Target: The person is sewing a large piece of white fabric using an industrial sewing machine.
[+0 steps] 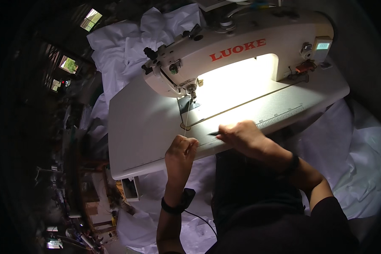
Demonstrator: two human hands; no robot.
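Note:
A white industrial sewing machine [292,38] stands on a pale table [139,127], its lamp lighting the bed brightly. From the needle area [193,95] a light thread [187,116] runs down, taut, to my left hand [181,148]. That hand is closed in a pinch on the thread, just over the table's near edge. To its right, my right hand [245,137] is closed around a small dark pointed tool [213,133], whose tip points left toward the thread. The fingers hide most of this tool, so its kind cannot be made out.
White fabric lies heaped behind the table [118,51], hangs at the right [326,135] and spreads below the near edge [156,182]. A panel with a lit display [323,45] sits on the machine's right end. A cable [203,219] runs from my left wristband.

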